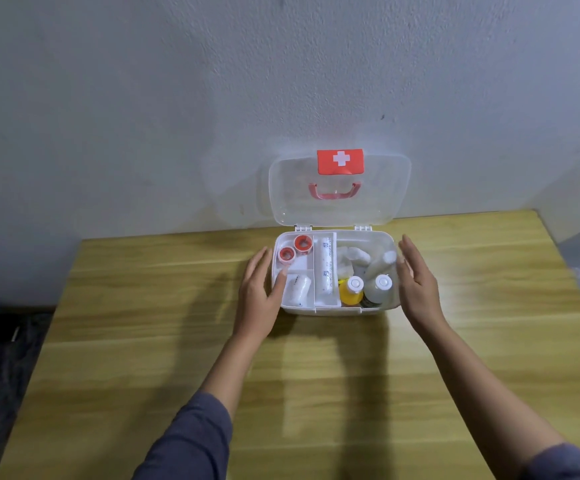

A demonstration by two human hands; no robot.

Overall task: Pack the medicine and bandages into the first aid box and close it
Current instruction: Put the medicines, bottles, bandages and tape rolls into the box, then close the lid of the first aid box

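— Under my hands, what have you got?

— Between my palms sits the first aid box [333,308] on the wooden table [143,341]. Left hand [259,289] is spread flat, thumb hooked over the near rim, gripping nothing; right hand [416,285] hangs loose and empty just beside the other wall.

— Packed?

— Looks it. Beyond my fingertips the clear lid [339,192] stands up against the wall. I'd say closing comes next: reach back, tip it down, press the red latch [340,161].

— Contents?

— Soft white bandage roll [297,289], smooth round bottles [378,289], two small red tape rolls [303,242].
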